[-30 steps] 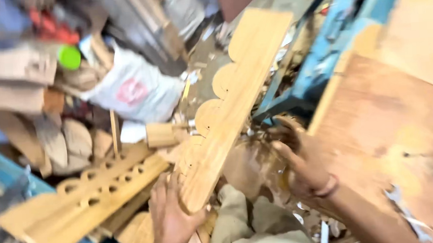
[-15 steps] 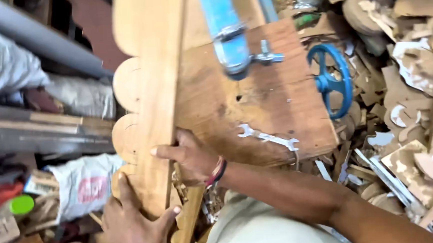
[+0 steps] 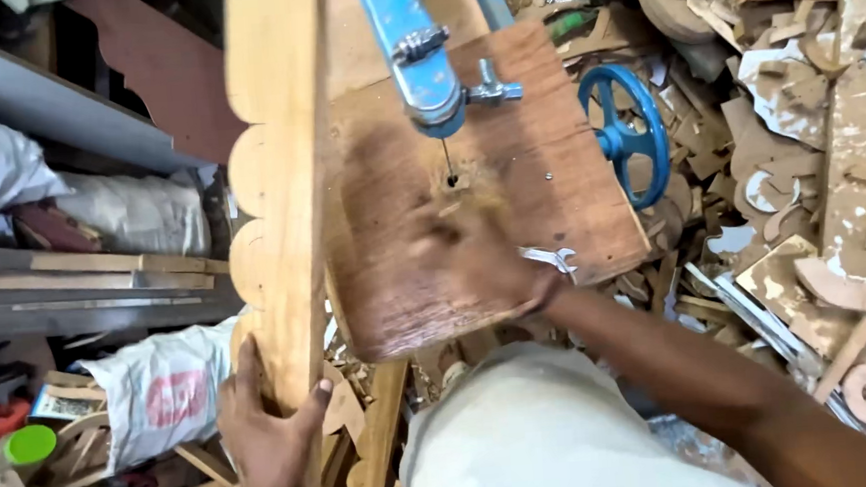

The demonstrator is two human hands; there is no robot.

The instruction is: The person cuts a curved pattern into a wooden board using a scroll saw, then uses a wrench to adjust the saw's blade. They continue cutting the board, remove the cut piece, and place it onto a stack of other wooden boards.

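Observation:
A long pale wooden plank (image 3: 279, 183) with a scalloped left edge stands along the left side of a brown plywood saw table (image 3: 570, 195). My left hand (image 3: 264, 434) grips the plank's near end from below. My right hand (image 3: 474, 261) is blurred with motion, flat over the middle of the table with nothing in it, just below the thin saw blade (image 3: 446, 162). The blade hangs from a blue saw arm (image 3: 411, 54). A metal spanner (image 3: 551, 259) lies on the table by my right wrist.
A blue handwheel (image 3: 627, 131) sits right of the table. Wood offcuts and curved scraps (image 3: 813, 230) cover the right side. On the left are a white sack (image 3: 161, 390), grey metal bars (image 3: 76, 305), a green lid (image 3: 29, 444) and more carved pieces.
The view has swung from the clutter to the saw table. My right hand has left the plank's edge and moved onto the table top; the left hand keeps its hold on the plank.

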